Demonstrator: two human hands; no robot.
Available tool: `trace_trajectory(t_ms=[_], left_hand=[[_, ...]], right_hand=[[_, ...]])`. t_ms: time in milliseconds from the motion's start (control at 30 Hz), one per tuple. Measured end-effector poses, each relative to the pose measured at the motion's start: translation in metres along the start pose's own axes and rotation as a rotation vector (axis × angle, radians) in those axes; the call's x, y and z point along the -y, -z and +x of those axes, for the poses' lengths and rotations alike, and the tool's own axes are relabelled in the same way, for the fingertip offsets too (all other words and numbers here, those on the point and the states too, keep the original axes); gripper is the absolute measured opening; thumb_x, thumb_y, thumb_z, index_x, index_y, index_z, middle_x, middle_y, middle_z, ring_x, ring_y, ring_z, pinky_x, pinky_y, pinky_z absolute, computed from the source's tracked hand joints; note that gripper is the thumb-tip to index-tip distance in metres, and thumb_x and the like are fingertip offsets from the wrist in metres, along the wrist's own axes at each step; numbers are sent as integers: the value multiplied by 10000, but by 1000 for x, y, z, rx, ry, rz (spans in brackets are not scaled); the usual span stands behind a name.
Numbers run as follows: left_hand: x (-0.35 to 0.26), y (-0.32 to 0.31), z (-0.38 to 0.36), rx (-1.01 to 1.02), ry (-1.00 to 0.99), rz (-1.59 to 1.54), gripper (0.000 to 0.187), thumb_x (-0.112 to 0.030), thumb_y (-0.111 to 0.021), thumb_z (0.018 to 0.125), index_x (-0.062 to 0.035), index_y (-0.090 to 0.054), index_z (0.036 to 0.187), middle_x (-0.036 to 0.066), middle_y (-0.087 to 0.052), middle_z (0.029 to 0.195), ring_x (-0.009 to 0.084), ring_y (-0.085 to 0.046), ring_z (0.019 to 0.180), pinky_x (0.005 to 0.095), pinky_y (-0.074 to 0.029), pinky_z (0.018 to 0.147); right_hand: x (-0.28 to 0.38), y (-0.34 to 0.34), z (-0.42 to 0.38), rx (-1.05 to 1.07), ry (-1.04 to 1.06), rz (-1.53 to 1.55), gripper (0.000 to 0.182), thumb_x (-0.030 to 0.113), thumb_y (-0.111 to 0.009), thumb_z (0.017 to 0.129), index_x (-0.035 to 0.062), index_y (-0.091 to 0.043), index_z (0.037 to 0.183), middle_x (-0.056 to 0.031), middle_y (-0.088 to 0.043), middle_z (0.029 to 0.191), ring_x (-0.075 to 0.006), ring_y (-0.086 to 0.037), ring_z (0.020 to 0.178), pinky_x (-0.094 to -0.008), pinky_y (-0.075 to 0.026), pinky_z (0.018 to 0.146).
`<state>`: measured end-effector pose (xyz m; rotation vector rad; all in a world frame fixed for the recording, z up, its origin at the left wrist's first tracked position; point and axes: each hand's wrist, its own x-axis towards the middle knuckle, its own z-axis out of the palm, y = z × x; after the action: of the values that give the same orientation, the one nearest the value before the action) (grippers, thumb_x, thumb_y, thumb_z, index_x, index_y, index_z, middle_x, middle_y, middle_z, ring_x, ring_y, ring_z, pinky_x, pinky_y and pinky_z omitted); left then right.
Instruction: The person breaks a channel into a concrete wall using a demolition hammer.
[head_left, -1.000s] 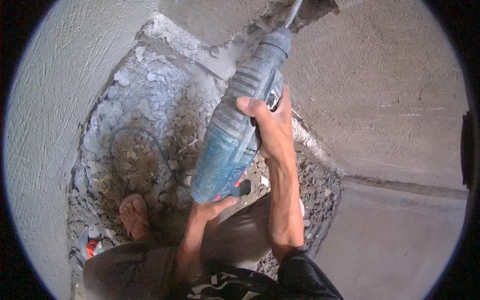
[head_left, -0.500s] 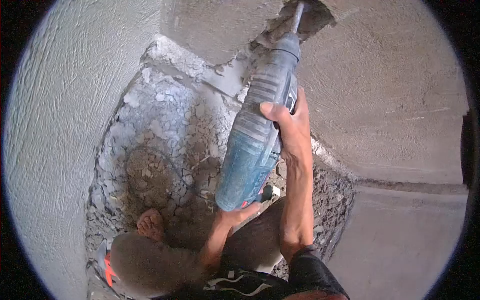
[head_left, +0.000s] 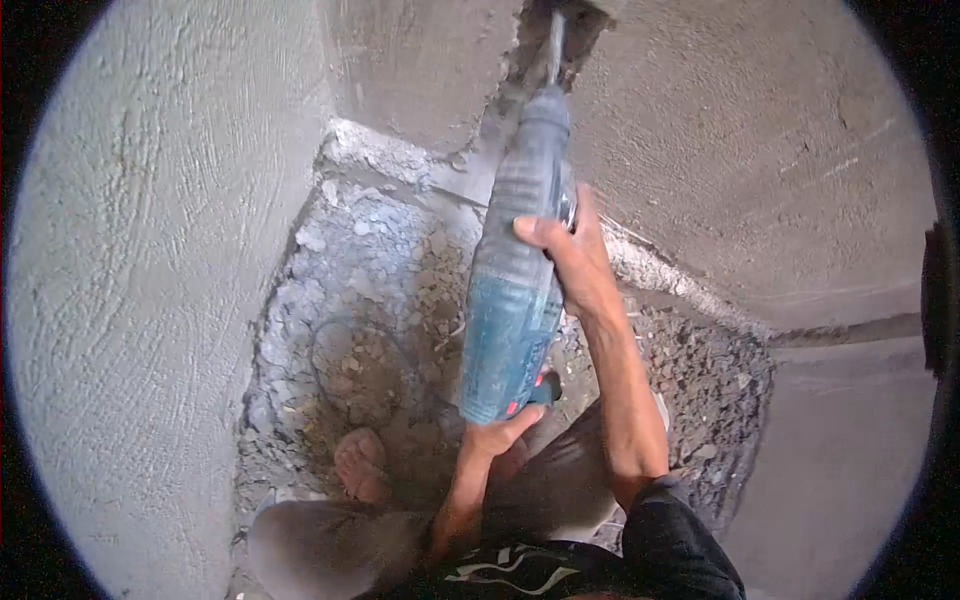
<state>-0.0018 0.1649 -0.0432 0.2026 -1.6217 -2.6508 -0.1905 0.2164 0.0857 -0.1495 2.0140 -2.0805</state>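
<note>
Holding | left hand (head_left: 498, 431), right hand (head_left: 575, 262): grip clamped on drill (head_left: 512, 315) | bit (head_left: 556, 50) in hole (head_left: 583, 32)

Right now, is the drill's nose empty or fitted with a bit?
Fitted. A metal bit sticks out of the nose of the drill, toward the broken-out hole.

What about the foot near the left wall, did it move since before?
No, not that I can tell. The foot stays across about the same strip of rubble from the left wall; the whole view has shifted.
</note>
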Motion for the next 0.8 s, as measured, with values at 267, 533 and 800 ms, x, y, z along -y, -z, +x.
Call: trace_trajectory(t_ms=[267,533,800], left_hand=[[23,42,-25,-67,6,83,612,87,-704,647,13,-609,1246,139,-700,1130,237,-669,1042,391,-538,926],[-25,63,-62,-158,34,596,605,-21,-829,653,-25,-639,1228,71,-710,1141,192,-645,1056,352,-497,928],[-15,69,-80,-205,172,665,621,-130,-861,684,-64,-633,1258,56,-663,1186,177,-625,972,317,-534,761]], right_hand=[[-49,9,-11,-17,-67,-163,915,304,-853,709,-79,-335,1359,-220,-554,1197,-268,-599,1075,-372,-532,884],[-48,-7,-30,98,-256,337,949,260,-867,722,-46,-283,1404,-222,-558,1204,-277,-614,1063,-403,-548,873],[-48,-7,-43,185,-272,407,913,267,-860,719,-54,-307,1371,-206,-564,1197,-279,-601,1075,-405,-534,899]])
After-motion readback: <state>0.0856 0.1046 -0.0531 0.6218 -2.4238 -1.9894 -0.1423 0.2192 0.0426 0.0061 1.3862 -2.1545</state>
